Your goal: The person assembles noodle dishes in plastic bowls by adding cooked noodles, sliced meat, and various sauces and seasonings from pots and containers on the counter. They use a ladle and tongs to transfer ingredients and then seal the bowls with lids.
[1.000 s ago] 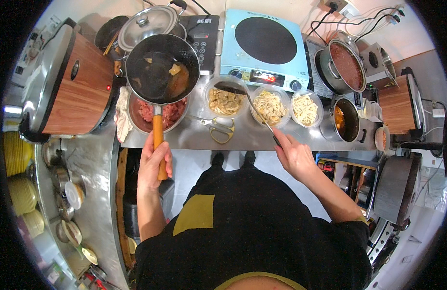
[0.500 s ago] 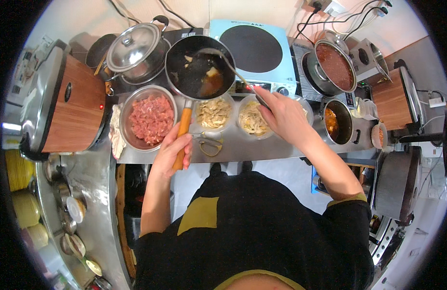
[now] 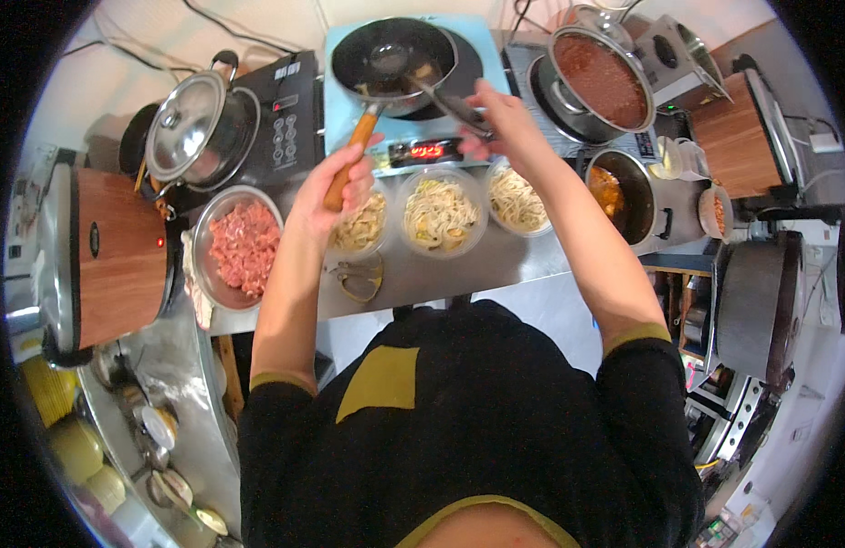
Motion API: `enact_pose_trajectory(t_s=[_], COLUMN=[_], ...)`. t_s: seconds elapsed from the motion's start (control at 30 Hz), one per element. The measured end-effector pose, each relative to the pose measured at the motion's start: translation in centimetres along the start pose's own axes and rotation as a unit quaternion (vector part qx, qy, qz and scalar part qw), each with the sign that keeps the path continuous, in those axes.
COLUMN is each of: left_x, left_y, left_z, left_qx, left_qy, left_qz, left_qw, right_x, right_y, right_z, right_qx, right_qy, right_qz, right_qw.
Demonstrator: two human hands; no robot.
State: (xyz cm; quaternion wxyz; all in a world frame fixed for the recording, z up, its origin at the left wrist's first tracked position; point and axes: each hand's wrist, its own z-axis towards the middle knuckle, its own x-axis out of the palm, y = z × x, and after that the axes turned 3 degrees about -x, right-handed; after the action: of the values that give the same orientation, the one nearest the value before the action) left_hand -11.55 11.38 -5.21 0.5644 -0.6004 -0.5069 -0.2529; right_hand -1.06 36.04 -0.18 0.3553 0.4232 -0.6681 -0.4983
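A black wok (image 3: 383, 57) is tilted a little over the blue-rimmed induction cooker (image 3: 336, 119), which has a lit red display. My left hand (image 3: 336, 187) is closed round the wok's wooden handle (image 3: 365, 125). From the right, my right hand (image 3: 507, 128) grips the dark handle of a long metal cooking utensil (image 3: 445, 105). Its far end reaches inside the wok, near some small light-brown bits; the head's shape is hard to make out. Just in front of the cooker are clear round tubs (image 3: 441, 219) of pale shredded food.
A steel bowl of raw meat (image 3: 244, 251) and a lidded pot (image 3: 185, 137) stand left. Scissors (image 3: 359, 279) lie near the counter's front edge. To the right are a pot of red-brown contents (image 3: 601, 82), a smaller stew pot (image 3: 614, 205) and a wood-patterned cooker (image 3: 742, 132).
The wok has moved from beside the left hob to over the blue cooker, both hands travelling with it. The view has shifted too, and the tubs now show more fully.
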Motion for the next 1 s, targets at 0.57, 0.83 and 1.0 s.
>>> enact_pose_trajectory(t_s=[0.57, 0.83, 1.0], left_x=[2.3, -5.1, -6.9], left_y=[0.6, 13.9, 11.8], left_z=[-12.4, -11.4, -6.6], left_qx=[0.252, 0.203, 0.099], left_qy=[-0.326, -0.451, -0.470], left_qz=[0.443, 0.238, 0.214], left_qw=[0.796, 0.836, 0.851], right_x=[17.3, 10.9, 5.9], right_y=[-17.7, -9.9, -5.3], right_z=[-11.1, -16.4, -19.6], right_qx=[-0.457, -0.048, -0.116], right_qy=[0.173, 0.348, 0.202], right_qz=[-0.542, -0.617, -0.563], right_qw=[0.684, 0.705, 0.793])
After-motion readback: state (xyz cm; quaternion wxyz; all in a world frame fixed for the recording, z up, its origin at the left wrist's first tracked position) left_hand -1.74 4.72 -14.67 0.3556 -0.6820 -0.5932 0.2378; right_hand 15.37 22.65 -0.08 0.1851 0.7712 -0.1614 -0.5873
